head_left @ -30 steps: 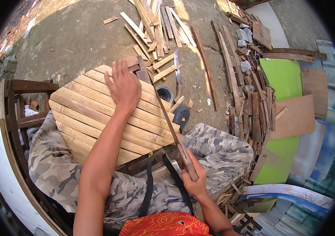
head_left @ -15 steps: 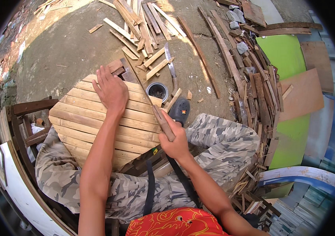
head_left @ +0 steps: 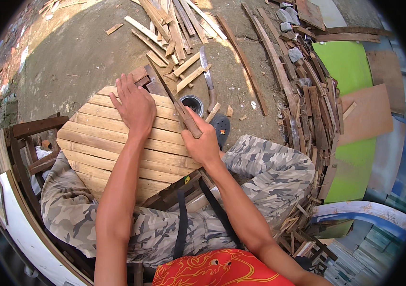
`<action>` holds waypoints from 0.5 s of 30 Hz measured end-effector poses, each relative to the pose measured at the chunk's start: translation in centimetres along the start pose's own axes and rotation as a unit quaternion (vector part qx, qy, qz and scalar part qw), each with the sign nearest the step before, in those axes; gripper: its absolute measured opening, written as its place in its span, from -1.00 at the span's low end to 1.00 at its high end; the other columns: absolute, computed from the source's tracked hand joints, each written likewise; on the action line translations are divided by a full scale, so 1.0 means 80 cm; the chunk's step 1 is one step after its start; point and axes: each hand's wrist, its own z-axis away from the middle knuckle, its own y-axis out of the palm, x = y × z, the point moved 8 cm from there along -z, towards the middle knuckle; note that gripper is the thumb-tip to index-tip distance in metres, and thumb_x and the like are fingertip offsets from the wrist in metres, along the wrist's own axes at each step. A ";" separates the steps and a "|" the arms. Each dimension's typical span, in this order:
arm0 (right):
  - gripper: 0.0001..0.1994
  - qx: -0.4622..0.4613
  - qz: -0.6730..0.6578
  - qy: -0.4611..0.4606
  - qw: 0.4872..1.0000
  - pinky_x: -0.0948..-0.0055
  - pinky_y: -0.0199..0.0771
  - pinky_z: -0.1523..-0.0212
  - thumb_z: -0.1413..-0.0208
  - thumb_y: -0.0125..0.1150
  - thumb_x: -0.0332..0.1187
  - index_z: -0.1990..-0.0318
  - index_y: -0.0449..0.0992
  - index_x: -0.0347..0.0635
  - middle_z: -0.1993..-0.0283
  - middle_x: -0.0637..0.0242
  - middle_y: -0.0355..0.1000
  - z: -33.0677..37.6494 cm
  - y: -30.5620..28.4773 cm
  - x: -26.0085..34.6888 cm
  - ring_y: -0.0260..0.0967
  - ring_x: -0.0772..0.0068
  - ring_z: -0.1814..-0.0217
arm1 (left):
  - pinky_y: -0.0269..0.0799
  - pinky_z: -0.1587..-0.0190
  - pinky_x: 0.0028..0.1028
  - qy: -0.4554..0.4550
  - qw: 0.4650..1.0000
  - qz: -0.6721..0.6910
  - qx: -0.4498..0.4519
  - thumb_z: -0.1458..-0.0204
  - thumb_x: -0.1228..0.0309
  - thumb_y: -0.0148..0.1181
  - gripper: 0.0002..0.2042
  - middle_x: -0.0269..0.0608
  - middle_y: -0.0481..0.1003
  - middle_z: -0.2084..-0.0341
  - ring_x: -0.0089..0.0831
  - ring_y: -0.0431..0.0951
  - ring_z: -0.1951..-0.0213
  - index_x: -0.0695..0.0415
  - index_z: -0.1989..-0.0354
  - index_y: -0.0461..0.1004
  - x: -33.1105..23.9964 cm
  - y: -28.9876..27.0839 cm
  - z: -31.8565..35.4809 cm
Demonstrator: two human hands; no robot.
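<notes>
A panel of light bamboo-like slats (head_left: 102, 131) with angled corners lies across my lap. My left hand (head_left: 135, 106) rests flat on its upper part, fingers stretched out. My right hand (head_left: 204, 144) is closed round the wooden handle of a handsaw (head_left: 187, 120). Seen nearly edge-on, the saw's thin dark blade runs away from me along the panel's right edge. Dark wooden blocks (head_left: 140, 76) show beyond my left fingertips, beside the blade. Whether the teeth touch a slat is hard to make out.
A dark bucket (head_left: 192, 106) stands beyond the saw, near a machete (head_left: 206, 71) on the ground. Loose wood strips (head_left: 169, 28) lie farther off. Stacked scrap wood (head_left: 315, 105) and green panels (head_left: 348, 71) line the right. A dark wooden frame (head_left: 33, 128) is at left.
My right hand has pushed the handsaw forward and slightly left along the panel's edge. The slat end that jutted past the blade no longer shows there. My left hand stays in place.
</notes>
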 end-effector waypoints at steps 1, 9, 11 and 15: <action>-0.32 0.013 0.010 0.026 1.000 0.24 0.52 0.02 -0.01 0.17 -0.47 -0.40 0.37 -0.26 0.14 -0.16 0.57 0.013 0.000 -0.011 0.56 0.00 0.21 | -0.18 -0.54 0.04 -0.004 1.000 0.002 0.009 -0.34 0.33 -0.08 -0.50 -0.01 0.20 -0.46 -0.10 0.06 -0.53 0.21 -0.43 0.19 0.001 0.002 -0.003; -0.30 0.081 0.086 0.113 0.987 0.51 0.58 0.15 0.04 0.11 -0.60 -0.39 0.33 -0.44 -0.02 -0.05 0.65 0.190 -0.138 0.154 0.67 0.39 0.20 | -0.18 -0.53 0.04 -0.018 1.000 0.011 -0.002 -0.29 0.33 -0.03 -0.49 -0.05 0.25 -0.43 -0.16 0.11 -0.51 0.19 -0.41 0.23 -0.002 0.007 -0.001; -0.31 0.095 0.081 0.176 0.976 0.51 0.58 0.12 0.04 0.09 -0.60 -0.38 0.33 -0.46 -0.08 -0.06 0.62 0.164 -0.127 0.164 0.67 0.37 0.13 | -0.20 -0.54 0.04 -0.011 1.000 0.005 -0.008 -0.30 0.33 -0.03 -0.49 -0.09 0.24 -0.44 -0.17 0.10 -0.52 0.18 -0.41 0.22 -0.004 0.005 0.001; -0.34 0.049 0.108 0.025 0.993 0.30 0.56 0.03 0.01 0.14 -0.51 -0.36 0.35 -0.40 -0.05 -0.25 0.55 0.023 -0.041 0.119 0.64 -0.08 0.04 | -0.22 -0.54 0.03 -0.015 1.000 0.001 0.002 -0.30 0.32 -0.05 -0.49 -0.12 0.23 -0.45 -0.19 0.09 -0.52 0.16 -0.42 0.23 -0.003 0.005 -0.001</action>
